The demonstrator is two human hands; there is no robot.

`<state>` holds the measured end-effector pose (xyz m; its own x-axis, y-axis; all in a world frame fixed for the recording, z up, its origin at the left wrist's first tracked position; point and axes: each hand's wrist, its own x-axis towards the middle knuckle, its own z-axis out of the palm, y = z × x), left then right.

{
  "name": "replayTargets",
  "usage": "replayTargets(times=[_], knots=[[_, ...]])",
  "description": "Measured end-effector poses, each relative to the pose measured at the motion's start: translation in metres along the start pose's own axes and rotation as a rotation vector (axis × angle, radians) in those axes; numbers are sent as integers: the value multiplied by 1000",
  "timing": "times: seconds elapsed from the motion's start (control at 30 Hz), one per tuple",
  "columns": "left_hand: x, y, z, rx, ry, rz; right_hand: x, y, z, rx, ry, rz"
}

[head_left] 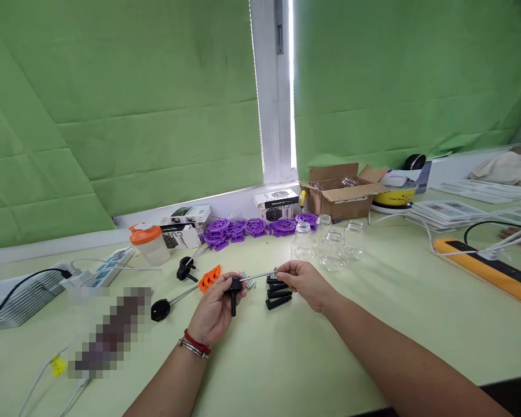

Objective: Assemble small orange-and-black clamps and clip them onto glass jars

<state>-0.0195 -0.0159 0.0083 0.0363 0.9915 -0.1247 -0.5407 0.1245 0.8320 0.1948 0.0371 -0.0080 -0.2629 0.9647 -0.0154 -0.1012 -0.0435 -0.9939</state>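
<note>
My left hand (pixel 219 304) is closed around a black plastic knob with a downward peg (pixel 233 292). From that knob a thin metal rod (pixel 258 276) runs to the right. At the rod's far end, the thumb and fingers of my right hand (pixel 301 281) are pinched together; any small piece between them is too small to make out. Below the rod lie several black tapered handles (pixel 279 302). Just behind it is a little pile of screws (pixel 248 282). Orange curved parts (pixel 209 279) lie beyond my left hand, beside a black disc on a rod (pixel 160 310).
Purple wheel-shaped parts (pixel 256 226) line the back, near printed boxes (pixel 278 200). Clear glass jars (pixel 333 249) stand at the right, before an open cardboard box (pixel 342 194). An orange-lidded cup (pixel 150 243) and power strips (pixel 490 269) with cables are on the table.
</note>
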Motion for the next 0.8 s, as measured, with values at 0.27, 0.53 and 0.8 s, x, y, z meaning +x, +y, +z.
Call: replayTargets(times=[0.27, 0.53, 0.8], knots=[[-2, 0, -2, 43, -84, -18, 2, 3, -2, 22, 5, 7], [1, 0, -4, 61, -47, -7, 2, 5, -3, 38, -26, 8], [1, -1, -5, 59, -63, 4, 2, 6, -1, -13, 0, -2]])
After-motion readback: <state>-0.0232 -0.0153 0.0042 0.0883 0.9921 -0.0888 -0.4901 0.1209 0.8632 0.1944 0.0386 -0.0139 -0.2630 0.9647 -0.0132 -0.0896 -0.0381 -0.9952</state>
